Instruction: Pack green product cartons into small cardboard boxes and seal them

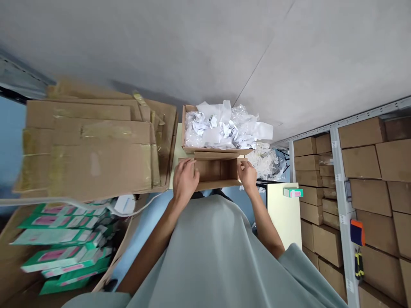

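Observation:
An open cardboard box (218, 185) stands in front of my body, its inside showing bare brown walls. At its left end my left hand (186, 177) has its fingers curled over the side flap. My right hand (247, 174) pinches the flap at the right end. Just behind it sits a larger carton (189, 150) heaped with crumpled white paper and bubble wrap (221, 128).
Flattened cardboard sheets (102, 158) are stacked at left. Below them, a big carton holds several green-and-white product boxes (58, 256), with a white cable (73, 204) crossing above. One green box (293, 193) lies on the pale table (282, 222). Shelves of cartons (369, 192) stand right.

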`<state>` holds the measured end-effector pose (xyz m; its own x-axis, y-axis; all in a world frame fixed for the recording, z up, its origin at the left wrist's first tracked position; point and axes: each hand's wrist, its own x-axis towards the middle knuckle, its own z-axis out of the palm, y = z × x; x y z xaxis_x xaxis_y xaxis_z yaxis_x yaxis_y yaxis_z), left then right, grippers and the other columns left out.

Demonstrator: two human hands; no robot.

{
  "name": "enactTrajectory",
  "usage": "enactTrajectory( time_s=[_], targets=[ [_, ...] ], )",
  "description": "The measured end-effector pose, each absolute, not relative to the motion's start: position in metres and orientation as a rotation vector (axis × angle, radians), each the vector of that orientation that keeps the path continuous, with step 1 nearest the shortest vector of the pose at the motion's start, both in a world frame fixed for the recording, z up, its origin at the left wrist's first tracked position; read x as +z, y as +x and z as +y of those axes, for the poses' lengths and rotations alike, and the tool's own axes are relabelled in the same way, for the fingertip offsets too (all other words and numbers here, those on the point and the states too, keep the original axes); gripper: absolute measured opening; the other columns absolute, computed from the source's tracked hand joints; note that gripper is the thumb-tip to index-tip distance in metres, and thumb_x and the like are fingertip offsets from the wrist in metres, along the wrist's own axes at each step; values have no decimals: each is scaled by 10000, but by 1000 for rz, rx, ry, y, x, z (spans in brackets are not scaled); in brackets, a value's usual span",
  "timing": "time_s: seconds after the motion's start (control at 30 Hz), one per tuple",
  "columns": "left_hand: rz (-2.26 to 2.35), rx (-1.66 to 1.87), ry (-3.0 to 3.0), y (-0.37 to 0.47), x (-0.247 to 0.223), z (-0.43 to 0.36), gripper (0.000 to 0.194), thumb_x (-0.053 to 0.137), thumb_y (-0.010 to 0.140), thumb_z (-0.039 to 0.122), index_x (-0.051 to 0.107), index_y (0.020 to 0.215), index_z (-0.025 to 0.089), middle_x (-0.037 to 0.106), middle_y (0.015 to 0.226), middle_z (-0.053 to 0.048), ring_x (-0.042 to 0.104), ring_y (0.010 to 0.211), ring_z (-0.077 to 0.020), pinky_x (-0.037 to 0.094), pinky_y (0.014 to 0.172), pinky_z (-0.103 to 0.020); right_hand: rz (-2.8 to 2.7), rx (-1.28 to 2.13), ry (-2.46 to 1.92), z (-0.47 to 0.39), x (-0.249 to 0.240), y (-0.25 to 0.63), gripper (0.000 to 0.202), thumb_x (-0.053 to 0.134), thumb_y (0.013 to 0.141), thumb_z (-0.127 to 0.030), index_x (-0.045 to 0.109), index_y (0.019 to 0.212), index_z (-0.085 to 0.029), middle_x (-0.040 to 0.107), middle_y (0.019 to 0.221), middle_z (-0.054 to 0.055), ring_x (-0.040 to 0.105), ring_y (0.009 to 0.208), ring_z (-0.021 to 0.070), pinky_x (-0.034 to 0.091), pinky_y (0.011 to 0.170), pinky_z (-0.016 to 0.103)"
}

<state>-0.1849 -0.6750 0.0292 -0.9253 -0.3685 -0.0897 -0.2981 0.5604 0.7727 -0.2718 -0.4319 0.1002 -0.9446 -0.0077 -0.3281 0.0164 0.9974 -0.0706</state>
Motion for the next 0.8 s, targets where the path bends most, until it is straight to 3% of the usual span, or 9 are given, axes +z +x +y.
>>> enactTrajectory(
  time_s=[0.2, 0.3, 0.47, 0.63, 0.8],
  targets=[
    [-2533, -1294, 386, -272, 79, -683, 376, 561, 1109, 256, 701, 1452, 193, 734, 1513, -152, 661, 1484, -320, 484, 1338, -470, 2897, -188, -433, -498, 146, -359, 410, 478, 1239, -312, 705, 1568, -216, 756, 1493, 150, 797, 1269, 290, 611, 1084, 369],
    [-2557, -1260, 369, -330, 81, -683, 436, 578, 1069, 196, 694, 1490, 176, 716, 1537, -167, 658, 1477, -337, 481, 1321, -484, 2843, -135, -479, -530, 147, -396, 415, 477, 1226, -280, 670, 1583, -193, 726, 1535, 171, 788, 1293, 314, 621, 1110, 417],
    [-2797, -1202, 505, -401, 65, -677, 433, 704, 1012, 225, 729, 1442, 186, 753, 1439, -189, 703, 1368, -393, 538, 1222, -536, 2761, -101, -422, -547, 135, -414, 404, 480, 1210, -258, 644, 1566, -163, 717, 1528, 207, 779, 1321, 339, 622, 1134, 475],
    [-2895, -1142, 577, -417, 60, -675, 493, 709, 980, 190, 733, 1471, 174, 743, 1455, -208, 720, 1336, -408, 554, 1194, -555, 2725, -176, -413, -540, 122, -413, 418, 481, 1205, -267, 640, 1575, -154, 718, 1539, 205, 761, 1343, 329, 616, 1168, 490],
    [-2711, -1176, 391, -376, 85, -690, 418, 677, 1021, 213, 777, 1426, 213, 787, 1377, -126, 758, 1242, -318, 566, 1166, -432, 2807, -421, -527, -519, 132, -390, 514, 427, 1244, -359, 513, 1724, -197, 730, 1528, 178, 765, 1301, 305, 634, 1148, 469]
  ],
)
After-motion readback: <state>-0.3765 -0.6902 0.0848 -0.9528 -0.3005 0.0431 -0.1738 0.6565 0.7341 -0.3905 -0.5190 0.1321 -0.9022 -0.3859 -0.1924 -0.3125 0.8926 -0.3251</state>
